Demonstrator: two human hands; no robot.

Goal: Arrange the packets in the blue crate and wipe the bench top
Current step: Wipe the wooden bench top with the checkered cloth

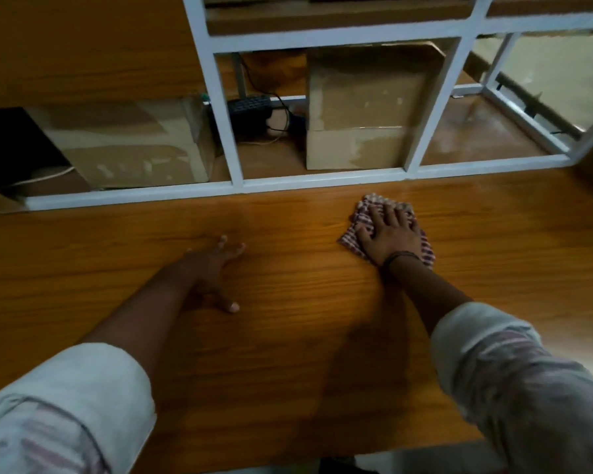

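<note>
Bench top [288, 354] — wood; white frame [322, 181] behind (boxes [363, 107]).

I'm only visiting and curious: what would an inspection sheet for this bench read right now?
Surface: wooden bench top, grain showing.
Job's things: checked cloth on the bench; crate, packets: nothing seen.
Clutter: tall cardboard box, low cardboard box, black device.
Hands: right hand presses flat on the cloth; left hand rests open on the bench.
Cables: black and white cables beside the device.
Surroundings: white metal frame between bench and boxes.

No text, label or number is legible anywhere.
</note>
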